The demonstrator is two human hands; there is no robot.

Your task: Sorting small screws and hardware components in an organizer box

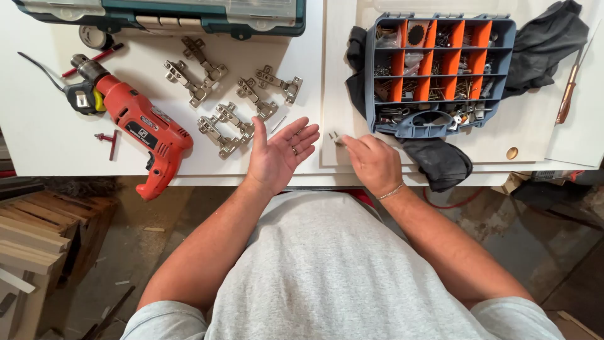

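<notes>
My left hand (277, 151) is held palm up with fingers spread over the near edge of the white table (44, 132), holding nothing. It hovers just below several metal cabinet hinges (226, 104). My right hand (372, 161) rests knuckles up at the edge of a white panel (535, 135), pinching a small metal piece (335, 137) at its fingertips. A grey and orange organiser box (440, 75) full of screws and small parts sits just beyond the right hand.
A red power drill (138, 126) lies at left beside a tape measure (82, 99) and a chuck key (108, 140). A green tool case (170, 16) sits at the back. Dark cloths (541, 41) surround the organiser; a screwdriver (569, 88) lies far right. Wooden slats (38, 233) stand on the floor.
</notes>
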